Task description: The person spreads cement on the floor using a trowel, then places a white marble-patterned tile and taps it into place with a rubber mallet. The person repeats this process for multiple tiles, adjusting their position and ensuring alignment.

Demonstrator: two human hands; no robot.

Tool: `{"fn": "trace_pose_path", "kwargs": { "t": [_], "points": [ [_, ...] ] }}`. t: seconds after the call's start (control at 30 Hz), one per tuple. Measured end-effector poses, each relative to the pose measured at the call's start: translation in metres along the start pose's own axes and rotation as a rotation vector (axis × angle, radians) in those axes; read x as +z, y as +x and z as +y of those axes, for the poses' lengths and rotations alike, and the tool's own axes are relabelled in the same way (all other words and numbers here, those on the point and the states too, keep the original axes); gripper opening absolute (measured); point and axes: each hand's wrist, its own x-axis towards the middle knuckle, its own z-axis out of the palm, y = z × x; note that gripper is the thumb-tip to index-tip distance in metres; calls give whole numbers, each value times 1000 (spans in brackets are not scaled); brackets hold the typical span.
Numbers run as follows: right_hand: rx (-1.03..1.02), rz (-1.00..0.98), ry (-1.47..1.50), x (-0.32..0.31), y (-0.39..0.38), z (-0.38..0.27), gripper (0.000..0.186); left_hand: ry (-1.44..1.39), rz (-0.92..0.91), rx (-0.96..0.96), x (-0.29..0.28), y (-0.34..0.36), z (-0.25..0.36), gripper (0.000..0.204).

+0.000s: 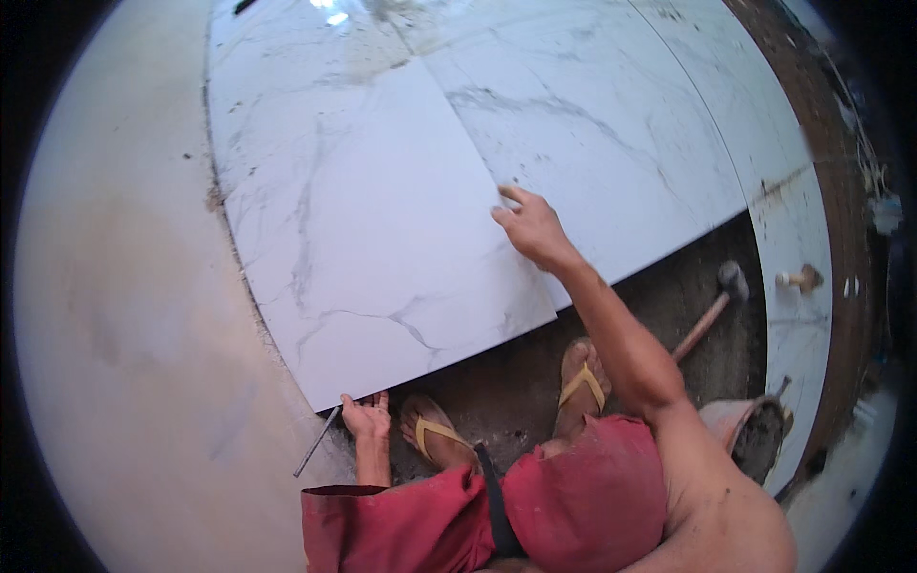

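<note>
A large white marble-patterned floor tile [382,210] lies in front of me, overlapping the neighbouring tile [611,162] along its right side. My left hand [365,418] is palm up at its near edge, close to the left corner, gripping that edge with the fingertips partly hidden. A thin metal rod [317,441] slants down from the corner beside this hand; whether the hand touches it I cannot tell. Over the tile's right edge, my right hand [531,227] has its fingers stretched out to the left and holds nothing.
A rubber mallet [733,280] with a wooden handle lies on the dark bare ground [693,272] at right. Near my right arm stands a bucket [762,435] of grey mix. A plain pale wall [124,267] runs along the left. My sandalled feet [435,430] are close to the tile edge.
</note>
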Motion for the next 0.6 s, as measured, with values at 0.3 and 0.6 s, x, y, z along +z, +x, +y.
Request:
{"fn": "trace_pose_path", "kwargs": {
  "t": [0.3, 0.6],
  "points": [
    [-141, -114, -328, -31, 7, -1, 41, 92, 104, 5, -3, 13, 1, 54],
    [-211, -133, -474, -33, 9, 4, 38, 37, 114, -22, -12, 20, 4, 52]
  ]
}}
